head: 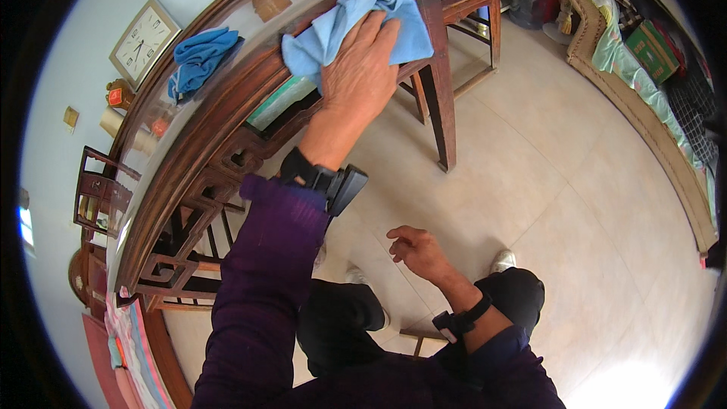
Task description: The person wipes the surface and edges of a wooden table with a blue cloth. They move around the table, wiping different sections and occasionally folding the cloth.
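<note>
My left hand point(360, 71) lies over a light blue cloth point(406, 23), pressed on the carved dark wooden table near its corner and top edge. The fingers are spread over the cloth, and its folds hide the surface beneath. A darker blue folded cloth point(201, 59) rests apart on the glossy top of the table point(210, 96), further left. My right hand point(420, 253) hangs above the tiled floor with fingers loosely curled, holding nothing and touching nothing. Both wrists carry black straps with a small device.
A table leg point(442, 108) reaches the floor, with a wooden chair point(474, 3) behind it. A square clock point(145, 44) and a brown jar point(119, 94) stand by the wall. At right is a bed or couch edge point(630, 119) with a green box point(653, 52). Another person's shoe may show near my legs.
</note>
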